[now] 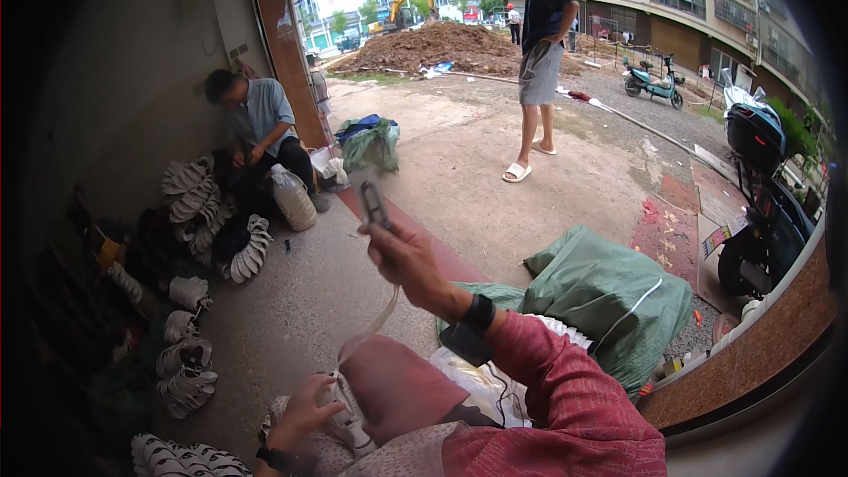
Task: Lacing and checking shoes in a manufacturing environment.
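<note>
My right hand [406, 256] is raised in front of me, closed around a dark hand tool [374, 205] with a long oval opening; its exact kind is unclear. A pale thin strip [380, 316] hangs from this hand and runs down to my lap. There, my left hand [305, 411] has its thumb and fingers curled at a white curved piece [358, 431], apparently gripping its edge. Part of that piece is hidden by the hand and blurred. Dark bands circle both wrists.
Stacks of white curved pieces [185, 371] stand on the floor at left. A seated person [261, 119] works beyond them, near a plastic jug [293, 199]. Green sacking [609, 300] lies at right. Another person [541, 44] stands outside; a parked scooter [764, 212] is at far right.
</note>
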`<state>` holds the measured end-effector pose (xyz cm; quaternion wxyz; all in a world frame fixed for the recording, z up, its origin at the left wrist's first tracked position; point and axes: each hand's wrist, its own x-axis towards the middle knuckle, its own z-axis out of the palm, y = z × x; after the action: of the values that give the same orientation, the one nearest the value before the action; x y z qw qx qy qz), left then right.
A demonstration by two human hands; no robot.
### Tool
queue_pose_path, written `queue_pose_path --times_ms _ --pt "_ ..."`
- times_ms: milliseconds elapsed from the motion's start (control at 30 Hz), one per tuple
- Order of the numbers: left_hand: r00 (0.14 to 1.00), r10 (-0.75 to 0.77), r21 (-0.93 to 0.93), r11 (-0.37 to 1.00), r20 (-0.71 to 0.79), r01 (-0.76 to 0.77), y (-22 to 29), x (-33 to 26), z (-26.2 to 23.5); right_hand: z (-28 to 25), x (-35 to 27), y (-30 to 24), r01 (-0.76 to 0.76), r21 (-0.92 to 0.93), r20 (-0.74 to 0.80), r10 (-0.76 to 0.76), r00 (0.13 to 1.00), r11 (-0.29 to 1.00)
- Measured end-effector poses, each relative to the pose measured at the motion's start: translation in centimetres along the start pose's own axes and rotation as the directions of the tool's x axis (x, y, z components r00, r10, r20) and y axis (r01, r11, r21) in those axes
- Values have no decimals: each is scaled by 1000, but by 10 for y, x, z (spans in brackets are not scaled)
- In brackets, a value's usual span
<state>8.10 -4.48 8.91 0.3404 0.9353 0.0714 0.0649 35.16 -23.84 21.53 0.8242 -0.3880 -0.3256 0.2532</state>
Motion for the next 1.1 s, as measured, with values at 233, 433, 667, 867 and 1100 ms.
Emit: queue_pose_path --times_ms 233,433,667,867,1100 --pt "980 197 206 961 -40 -185 -32 -13 13 -42 38 -46 152 133 -292 -108 950 979" --pt "973 40 211 977 -226 8 -26 -26 22 -89 81 -44 76 398 -328 64 942 914" --pt "997 -29 -17 999 -69 28 -52 -24 14 -145 115 -83 222 317 -335 -110 936 922" --pt "998 2 -231 973 -69 -18 -79 -22 20 -181 117 -128 312 145 -466 -214 859 939" --pt "969 30 -173 982 -243 -74 -84 -27 26 -170 78 -63 -52 53 -281 65 958 997"
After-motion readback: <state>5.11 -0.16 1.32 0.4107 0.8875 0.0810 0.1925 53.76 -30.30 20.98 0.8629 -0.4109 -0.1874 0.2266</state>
